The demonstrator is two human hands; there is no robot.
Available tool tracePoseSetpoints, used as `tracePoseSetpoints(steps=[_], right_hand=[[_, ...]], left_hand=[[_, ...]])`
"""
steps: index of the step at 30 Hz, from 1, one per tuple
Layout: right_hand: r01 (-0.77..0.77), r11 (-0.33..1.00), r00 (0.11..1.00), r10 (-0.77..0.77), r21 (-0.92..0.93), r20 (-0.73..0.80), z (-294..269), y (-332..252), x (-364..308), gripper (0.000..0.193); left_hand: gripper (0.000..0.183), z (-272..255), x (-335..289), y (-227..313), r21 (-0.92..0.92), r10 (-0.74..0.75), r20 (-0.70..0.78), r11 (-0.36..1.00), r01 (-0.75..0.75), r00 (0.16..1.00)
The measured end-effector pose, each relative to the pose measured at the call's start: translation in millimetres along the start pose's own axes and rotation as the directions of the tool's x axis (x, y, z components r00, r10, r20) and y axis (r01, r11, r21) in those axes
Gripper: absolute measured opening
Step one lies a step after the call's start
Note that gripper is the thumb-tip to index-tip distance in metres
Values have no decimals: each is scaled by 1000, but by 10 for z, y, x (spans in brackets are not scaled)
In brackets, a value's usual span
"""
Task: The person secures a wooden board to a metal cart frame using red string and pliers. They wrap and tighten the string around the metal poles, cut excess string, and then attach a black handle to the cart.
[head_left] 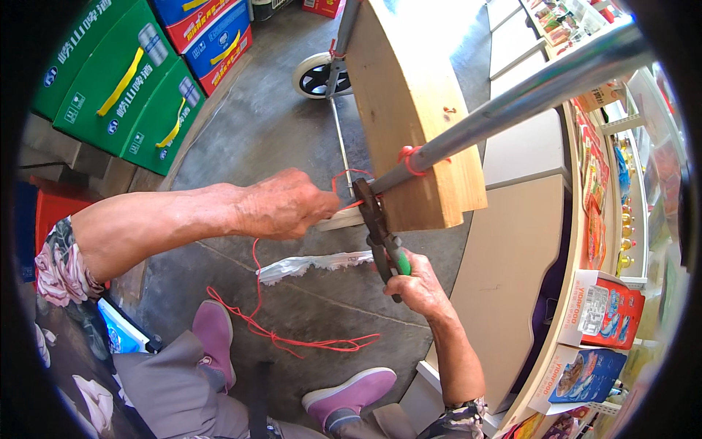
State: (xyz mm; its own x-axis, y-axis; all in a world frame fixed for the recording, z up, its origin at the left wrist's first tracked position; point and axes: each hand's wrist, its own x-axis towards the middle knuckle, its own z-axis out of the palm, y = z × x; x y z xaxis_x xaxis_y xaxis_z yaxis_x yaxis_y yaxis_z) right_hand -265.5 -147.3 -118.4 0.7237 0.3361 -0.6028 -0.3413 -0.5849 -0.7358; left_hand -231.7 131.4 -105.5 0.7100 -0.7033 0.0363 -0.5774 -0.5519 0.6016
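Note:
My left hand [289, 206] is closed in a pinch on a red cord [273, 336], pulled tight toward the metal tube [504, 110]. In my right hand [420, 287] are pliers [374, 219] with dark jaws and a green patch on the handle. Their jaws meet the cord close beside the tube; whether they grip it or cut into it I cannot tell. A thick wooden board [391, 110] stands against the tube frame, and red cord loops round the tube there. The cord's loose length hangs below my left hand and lies tangled on the floor.
Wheels [313, 75] sit under the frame. A torn white strip [314, 266] lies on the floor between my hands and my pink shoes [351, 395]. Green cartons [124, 88] are stacked at the left. Beige cabinets [504, 285] and shelves of packaged goods line the right.

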Motion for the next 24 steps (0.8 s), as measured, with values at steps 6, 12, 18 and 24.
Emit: tracePoseSetpoints(steps=[6,12,18,24], right_hand=[[-18,998,994,12,60,107,9,46,65,39],[-47,988,983,20,147,180,31,60,91,35],[-40,985,957,-11,167,290,19,10,102,26],[-84,996,960,81,0,267,27,-125,115,22]], left_hand=[[10,-61,-17,-12,72,63,30,995,-65,998],[13,-115,-78,10,194,71,112,977,-92,991],[16,-225,-83,160,186,87,240,974,-133,967],[15,-133,64,231,278,74,500,930,-241,863]])
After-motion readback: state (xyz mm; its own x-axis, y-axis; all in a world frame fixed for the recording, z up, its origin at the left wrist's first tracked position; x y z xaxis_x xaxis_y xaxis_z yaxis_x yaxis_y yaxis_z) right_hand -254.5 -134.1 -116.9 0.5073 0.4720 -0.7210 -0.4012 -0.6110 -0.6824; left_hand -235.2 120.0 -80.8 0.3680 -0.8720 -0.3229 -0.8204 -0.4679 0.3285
